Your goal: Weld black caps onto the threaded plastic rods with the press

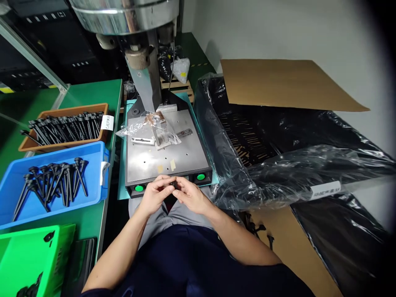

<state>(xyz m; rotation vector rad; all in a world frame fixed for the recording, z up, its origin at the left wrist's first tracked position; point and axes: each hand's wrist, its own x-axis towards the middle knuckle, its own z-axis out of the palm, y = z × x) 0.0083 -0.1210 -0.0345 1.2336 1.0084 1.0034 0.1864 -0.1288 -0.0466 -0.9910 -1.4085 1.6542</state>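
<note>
Green bench (93,90) down the left side, pale wall (346,41) off to the right, and between them a press (130,18) stands over a grey plate (139,161). All the action is at the near edge of that plate, above the lap: left hand (156,194) and right hand (190,196) meet fingertip to fingertip, fingers of both closed in a pinch on a small dark piece (173,184), mostly covered, so its shape can't be told. Two green buttons, left button (139,188) and right button (201,177), sit to either side, neither one touched. How far along, then? Headed black rods fill much of the brown tray (69,143), with a smaller bunch in the blue tray (62,212); those look like finished pieces, though that's a judgement. Loose dark parts lie in the green bin (18,260), and plenty of slim pieces show inside the plastic-lined box (278,179), so much appears left over. And the piece in hand? Clear of the fixture (159,134) under the press, in no tray, so this one looks unfinished.
</note>
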